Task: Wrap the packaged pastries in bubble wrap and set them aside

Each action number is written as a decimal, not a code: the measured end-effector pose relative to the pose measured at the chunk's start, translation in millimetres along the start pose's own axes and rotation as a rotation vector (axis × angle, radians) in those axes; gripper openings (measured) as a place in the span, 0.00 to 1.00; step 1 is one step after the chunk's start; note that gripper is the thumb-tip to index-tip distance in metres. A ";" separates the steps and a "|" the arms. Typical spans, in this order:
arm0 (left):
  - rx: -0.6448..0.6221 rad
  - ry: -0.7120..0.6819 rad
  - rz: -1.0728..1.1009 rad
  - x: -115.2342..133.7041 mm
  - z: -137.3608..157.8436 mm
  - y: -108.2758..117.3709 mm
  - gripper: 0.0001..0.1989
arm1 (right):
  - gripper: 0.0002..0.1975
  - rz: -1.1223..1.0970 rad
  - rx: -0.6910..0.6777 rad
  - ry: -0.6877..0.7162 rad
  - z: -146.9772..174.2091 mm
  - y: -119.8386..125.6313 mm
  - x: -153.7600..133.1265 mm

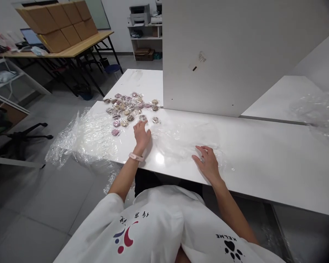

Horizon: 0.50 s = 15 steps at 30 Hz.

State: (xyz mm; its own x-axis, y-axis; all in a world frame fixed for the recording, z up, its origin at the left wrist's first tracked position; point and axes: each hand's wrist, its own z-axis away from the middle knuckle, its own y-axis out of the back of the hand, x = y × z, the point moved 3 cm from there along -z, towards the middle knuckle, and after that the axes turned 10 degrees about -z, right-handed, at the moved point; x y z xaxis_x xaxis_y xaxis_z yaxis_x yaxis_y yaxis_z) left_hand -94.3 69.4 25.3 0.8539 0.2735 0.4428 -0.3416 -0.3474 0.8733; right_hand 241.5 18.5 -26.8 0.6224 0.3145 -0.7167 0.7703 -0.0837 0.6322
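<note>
Wrapped pieces [128, 112] lie loosely clustered at the left end of the white table [263, 157]. Our left hand [141, 136] has its fingertips at one near packet [143, 118]; can't tell if that grip is closed on it. Our right hand [209, 164], grip spread and seemingly empty, is at a flat clear sheet or bag [178, 136]. Risks, we judge: slick wrappers could slip from a pinch; the plastic heap [91, 133] overhanging the table's left edge could slide off under its own weight. Containers: clear wrappers around purple, tan, brown pieces; nothing visible inside the flat plastic; cardboard boxes [68, 29] behind, contents hidden.
</note>
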 end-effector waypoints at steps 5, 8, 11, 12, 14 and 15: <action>-0.381 -0.141 -0.414 -1.7 -73.8 -1.6 0.41 | 0.25 0.035 0.099 -0.136 6.7 5.3 0.5; -0.553 -0.264 -0.561 -2.3 -91.4 -5.5 0.33 | 0.26 0.141 0.200 -0.220 9.8 14.1 2.1; -0.488 -0.296 -0.620 -4.9 -91.7 -5.4 0.23 | 0.26 0.232 0.228 -0.260 15.4 25.0 9.6; -0.453 -0.282 -0.611 -5.8 -89.4 -3.8 0.21 | 0.26 0.261 0.216 -0.268 17.6 28.4 12.6; -0.335 -0.226 -0.520 -3.9 -82.3 4.2 0.19 | 0.26 0.309 0.154 -0.275 21.4 33.3 17.8; -0.262 -0.194 -0.457 0.0 -77.0 10.0 0.20 | 0.26 0.324 0.109 -0.273 22.7 34.6 19.5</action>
State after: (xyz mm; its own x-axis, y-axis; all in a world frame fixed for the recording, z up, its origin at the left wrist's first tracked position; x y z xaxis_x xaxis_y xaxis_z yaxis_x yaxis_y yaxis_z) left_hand -128.0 135.0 49.7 0.9862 0.1648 -0.0161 0.0148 0.0088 0.9999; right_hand 283.4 0.3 -25.5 0.8367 -0.0043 -0.5476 0.5306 -0.2408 0.8127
